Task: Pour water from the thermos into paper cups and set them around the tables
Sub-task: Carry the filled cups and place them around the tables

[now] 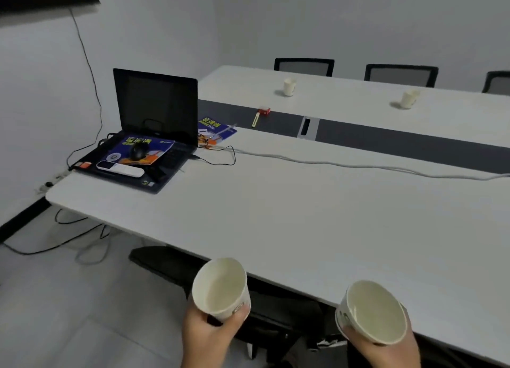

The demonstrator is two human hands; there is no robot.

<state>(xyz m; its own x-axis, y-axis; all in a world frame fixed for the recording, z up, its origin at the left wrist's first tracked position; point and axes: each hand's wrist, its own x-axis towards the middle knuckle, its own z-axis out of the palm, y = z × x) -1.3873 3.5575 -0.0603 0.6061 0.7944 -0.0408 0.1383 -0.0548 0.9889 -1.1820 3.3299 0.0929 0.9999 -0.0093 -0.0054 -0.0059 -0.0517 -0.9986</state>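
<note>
My left hand point(208, 337) grips a white paper cup point(220, 286) from below, held just off the near edge of the long white table point(317, 216). My right hand point(386, 351) holds a second paper cup point(372, 311) at the table's near edge. Whether either cup holds water is hard to tell. Two more paper cups stand on the far side of the table, one point(289, 86) at the left and one point(409, 98) further right. No thermos is in view.
An open laptop point(154, 111) with a mouse, leaflet and white remote on it sits at the table's left end. A grey cable point(358, 165) runs across the tabletop. A dark centre strip point(400, 141) carries a red box and a marker. Black chairs point(303, 67) line the far side.
</note>
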